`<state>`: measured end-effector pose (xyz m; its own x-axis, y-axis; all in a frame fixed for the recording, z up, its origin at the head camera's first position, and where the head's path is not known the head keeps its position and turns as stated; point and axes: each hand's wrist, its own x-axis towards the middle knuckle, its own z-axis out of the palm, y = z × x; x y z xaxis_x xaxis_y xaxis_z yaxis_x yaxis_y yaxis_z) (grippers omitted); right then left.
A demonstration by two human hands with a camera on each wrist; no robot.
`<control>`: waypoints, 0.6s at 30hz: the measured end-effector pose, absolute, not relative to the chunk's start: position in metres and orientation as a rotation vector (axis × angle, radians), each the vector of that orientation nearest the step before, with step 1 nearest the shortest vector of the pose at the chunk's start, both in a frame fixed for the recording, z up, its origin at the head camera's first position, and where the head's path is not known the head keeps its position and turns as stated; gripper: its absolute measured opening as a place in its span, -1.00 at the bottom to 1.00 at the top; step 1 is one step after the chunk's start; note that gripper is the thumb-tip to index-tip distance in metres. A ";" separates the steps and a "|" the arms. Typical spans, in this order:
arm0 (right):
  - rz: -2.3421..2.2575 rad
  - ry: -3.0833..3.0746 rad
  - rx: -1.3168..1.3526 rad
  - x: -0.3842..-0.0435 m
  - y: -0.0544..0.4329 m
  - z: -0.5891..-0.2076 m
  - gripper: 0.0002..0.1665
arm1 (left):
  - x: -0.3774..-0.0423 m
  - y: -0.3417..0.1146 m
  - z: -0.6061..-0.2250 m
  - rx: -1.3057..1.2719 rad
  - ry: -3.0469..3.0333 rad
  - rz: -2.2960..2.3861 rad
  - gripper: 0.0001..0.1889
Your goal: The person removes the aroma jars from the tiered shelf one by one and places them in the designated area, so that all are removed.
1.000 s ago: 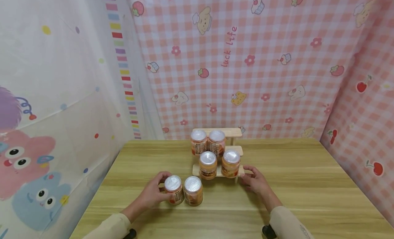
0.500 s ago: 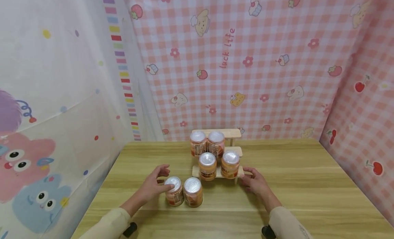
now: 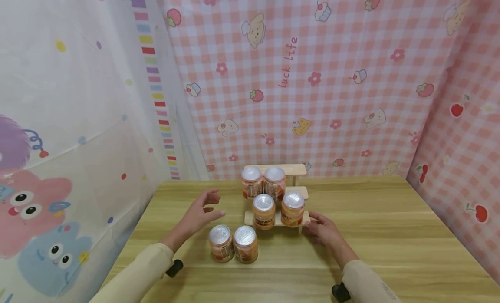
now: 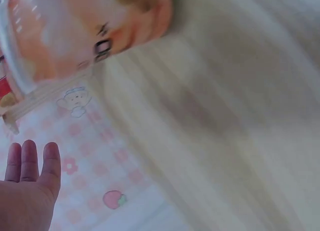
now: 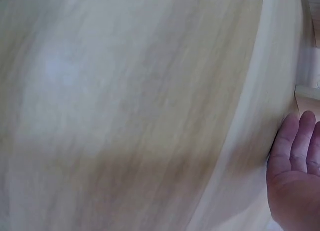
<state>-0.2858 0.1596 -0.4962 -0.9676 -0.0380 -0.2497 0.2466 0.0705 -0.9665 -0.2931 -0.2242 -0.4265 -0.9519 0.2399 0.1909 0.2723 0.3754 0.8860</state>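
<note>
My left hand (image 3: 199, 214) is raised with fingers spread, holding nothing. It hovers just behind two orange-labelled cans with silver lids, the left can (image 3: 221, 244) and the right can (image 3: 246, 245), upright side by side on the table. In the left wrist view, its fingers (image 4: 29, 161) are extended below a large, close can (image 4: 100, 31). A small stepped wooden rack (image 3: 302, 168) stands behind. Its lowest step bears two similar cans (image 3: 264, 212) (image 3: 292, 210). At that step's right end rests my right hand (image 3: 324, 233), fingertips touching it. Its fingers (image 5: 300, 146) look straight in the right wrist view; the thumb is hidden there.
Two more cans (image 3: 252, 183) (image 3: 274, 184) stand on the middle step, in front of the top step. The wood-grain table (image 3: 371, 216) backs onto a pink checked cloth (image 3: 312, 99). A white patterned cloth (image 3: 97, 155) hangs along the left.
My left hand has let go of the left can on the table and moved up and away behind it. The right hand stays at the rack's end.
</note>
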 end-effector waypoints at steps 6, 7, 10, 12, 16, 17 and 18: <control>-2.012 2.116 0.192 -0.286 0.161 -0.497 -0.34 | -0.307 -0.215 -0.411 -0.506 -2.610 -1.659 -0.24; -2.009 2.120 0.179 -0.287 0.161 -0.498 -0.34 | -0.309 -0.213 -0.408 -0.514 -2.614 -1.651 -0.24; -2.009 2.133 0.152 -0.287 0.162 -0.498 -0.35 | -0.317 -0.207 -0.402 -0.535 -2.624 -1.636 -0.24; -2.010 2.133 0.138 -0.288 0.162 -0.498 -0.36 | -0.322 -0.202 -0.397 -0.551 -2.624 -1.630 -0.24; -2.012 2.115 0.131 -0.289 0.162 -0.498 -0.36 | -0.332 -0.195 -0.389 -0.589 -2.616 -1.634 -0.22; -2.010 2.111 0.136 -0.289 0.162 -0.498 -0.36 | -0.333 -0.193 -0.387 -0.594 -2.614 -1.634 -0.22; -2.010 2.106 0.137 -0.289 0.162 -0.497 -0.36 | -0.335 -0.192 -0.386 -0.597 -2.615 -1.628 -0.22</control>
<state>-0.2894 0.1616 -0.4975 -0.9699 -0.0881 -0.2269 0.2226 0.0564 -0.9733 -0.3354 -0.1922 -0.3857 -0.9276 0.3153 0.2005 0.3191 0.3892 0.8641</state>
